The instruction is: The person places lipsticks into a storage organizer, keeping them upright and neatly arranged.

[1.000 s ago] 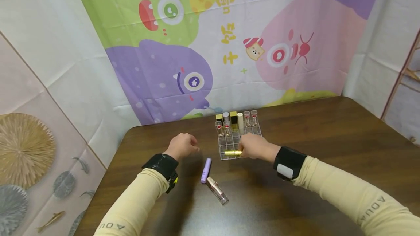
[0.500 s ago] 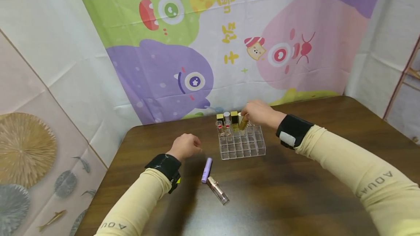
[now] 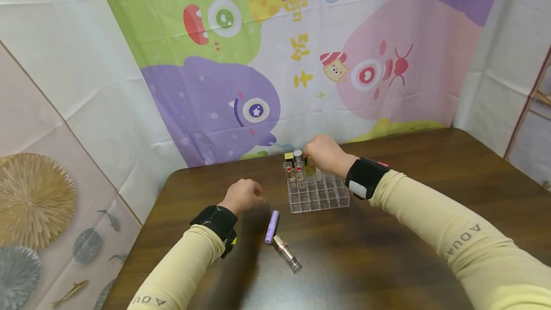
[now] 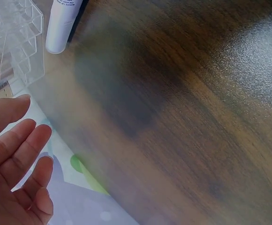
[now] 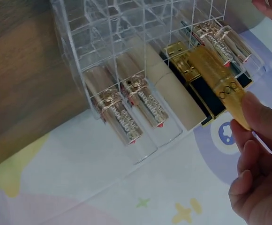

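My right hand (image 3: pixel 325 154) is over the back row of a clear acrylic lipstick organizer (image 3: pixel 320 204). In the right wrist view, thumb and index finger pinch one end of a gold lipstick tube (image 5: pixel 220 86). The tube's other end is in front of a black-and-gold lipstick (image 5: pixel 206 96); whether it sits inside a compartment I cannot tell. My left hand (image 3: pixel 243 194) holds nothing, fingers loosely curled, left of the organizer. Nearest to it lies a lilac tube (image 3: pixel 272 227). A rose-gold lipstick with a clear end (image 3: pixel 287 253) lies nearer to me, close to the lilac tube's lower end.
A cream tube (image 5: pixel 173 91) and two clear-capped lipsticks (image 5: pixel 147 101) stand in the organizer's back part. Two more clear-capped lipsticks (image 3: pixel 289 172) and a silver-topped tube (image 3: pixel 298 155) occupy its left side. Behind the brown table (image 3: pixel 387 252) hangs a cartoon-printed cloth (image 3: pixel 301 123).
My right hand carried the gold lipstick tube from the organizer's front to its back row, then slightly left along it. The left hand has barely moved.
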Motion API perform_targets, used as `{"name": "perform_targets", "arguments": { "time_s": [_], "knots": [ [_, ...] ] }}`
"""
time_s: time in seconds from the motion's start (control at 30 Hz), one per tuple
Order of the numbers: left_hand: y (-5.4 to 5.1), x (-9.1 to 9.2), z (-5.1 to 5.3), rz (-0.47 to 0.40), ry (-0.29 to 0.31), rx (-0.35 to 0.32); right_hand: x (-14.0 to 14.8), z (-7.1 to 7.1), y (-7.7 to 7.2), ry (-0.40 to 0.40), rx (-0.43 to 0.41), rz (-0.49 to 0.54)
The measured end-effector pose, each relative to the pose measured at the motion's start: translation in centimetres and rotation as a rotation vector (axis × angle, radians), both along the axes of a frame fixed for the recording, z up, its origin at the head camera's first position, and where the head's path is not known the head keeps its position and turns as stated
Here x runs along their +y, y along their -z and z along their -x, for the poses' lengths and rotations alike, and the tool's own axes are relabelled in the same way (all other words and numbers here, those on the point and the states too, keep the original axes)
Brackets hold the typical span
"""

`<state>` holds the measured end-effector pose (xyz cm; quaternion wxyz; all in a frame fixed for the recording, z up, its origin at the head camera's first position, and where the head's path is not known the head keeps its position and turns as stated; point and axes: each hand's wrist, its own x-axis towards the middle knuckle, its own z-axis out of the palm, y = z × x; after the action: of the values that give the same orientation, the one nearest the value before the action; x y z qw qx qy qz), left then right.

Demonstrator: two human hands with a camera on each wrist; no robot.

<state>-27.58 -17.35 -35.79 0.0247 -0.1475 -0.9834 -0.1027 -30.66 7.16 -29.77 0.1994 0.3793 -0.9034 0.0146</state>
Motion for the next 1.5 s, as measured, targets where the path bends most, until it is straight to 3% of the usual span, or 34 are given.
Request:
{"name": "perform_targets", "arguments": {
  "time_s": [0.2,0.37,0.93,1.07,1.1,1.2,1.3,1.33,1.37,1.5],
  "knots": [
    [0.0,-0.1,-0.1,-0.002,-0.002,0.003,-0.8,-0.1,0.1,0.007,-0.021,-0.055],
    [0.0,0.0,-0.2,0.005,-0.004,-0.003,-1.2,0.1,0.7,0.019,0.04,-0.109],
    [-0.1,-0.1,-0.5,0.0,-0.017,-0.01,-1.7,0.0,2.2,0.073,0.155,-0.076],
    [0.3,-0.3,0.1,-0.006,0.0,-0.01,-1.5,0.2,2.4,0.084,0.116,-0.079],
    [1.3,-0.9,0.9,-0.019,0.033,0.013,-1.5,0.2,2.4,0.084,0.108,-0.077],
    [1.6,-1.0,1.2,-0.014,0.039,0.004,-1.3,0.1,2.3,0.082,0.102,-0.071],
    [1.5,-0.7,1.0,-0.029,0.02,-0.03,-0.9,-0.1,2.1,0.068,0.107,-0.039],
    [0.6,-0.1,0.1,-0.024,-0.015,-0.069,-0.8,-0.2,2.1,0.069,0.106,-0.033],
    [0.5,0.1,-0.1,-0.028,-0.022,-0.082,-0.7,-0.3,2.0,0.068,0.1,-0.024],
    [0.5,0.7,-0.8,-0.019,-0.043,-0.113,-0.2,-0.8,1.9,0.063,0.071,0.017]
  ]
}}
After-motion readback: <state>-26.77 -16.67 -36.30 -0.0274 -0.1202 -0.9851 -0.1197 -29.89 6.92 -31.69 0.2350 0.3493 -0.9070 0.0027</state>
